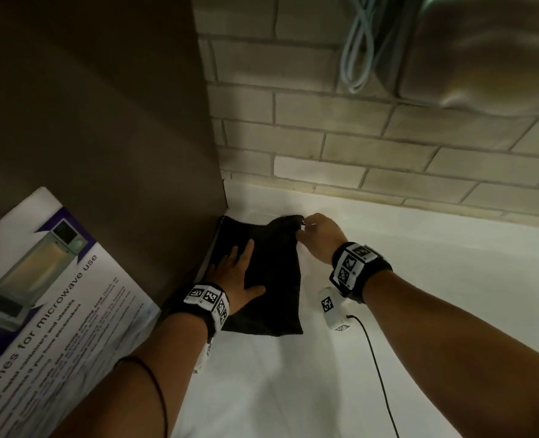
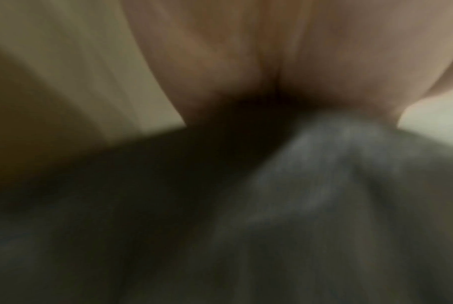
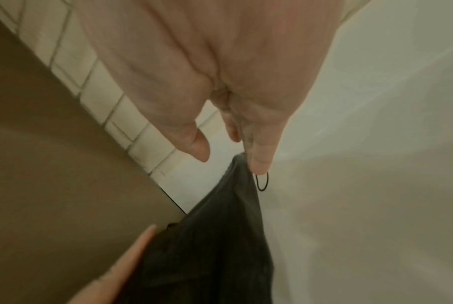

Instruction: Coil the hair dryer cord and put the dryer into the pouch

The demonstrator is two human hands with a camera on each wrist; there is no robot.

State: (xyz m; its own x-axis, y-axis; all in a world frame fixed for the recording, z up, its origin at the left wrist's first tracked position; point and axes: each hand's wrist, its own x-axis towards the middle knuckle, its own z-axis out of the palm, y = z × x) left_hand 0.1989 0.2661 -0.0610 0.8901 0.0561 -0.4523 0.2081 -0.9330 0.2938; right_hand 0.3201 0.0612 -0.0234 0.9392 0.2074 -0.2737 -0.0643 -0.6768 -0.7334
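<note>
A black fabric pouch [image 1: 274,279] lies flat on the white counter [image 1: 435,279], pushed into the corner. My left hand [image 1: 235,263] presses on its left half, fingers straight and spread. At the pouch's far right corner my right hand [image 1: 306,230] pinches the gathered fabric. In the right wrist view the fingertips [image 3: 259,164] hold the bunched pouch [image 3: 215,236], and a small black cord loop [image 3: 261,183] hangs beside them. The left wrist view is blurred: palm [image 2: 272,61] on dark cloth [image 2: 324,185]. A blurred silver object [image 1: 489,52] with pale cord loops [image 1: 356,49] hangs at top right.
A brown panel [image 1: 103,121] stands along the pouch's left side, with a printed microwave-use poster [image 1: 40,295] leaning at lower left. A pale brick wall [image 1: 372,137] closes the back. A thin black cable [image 1: 378,374] trails from my right wrist device across the counter.
</note>
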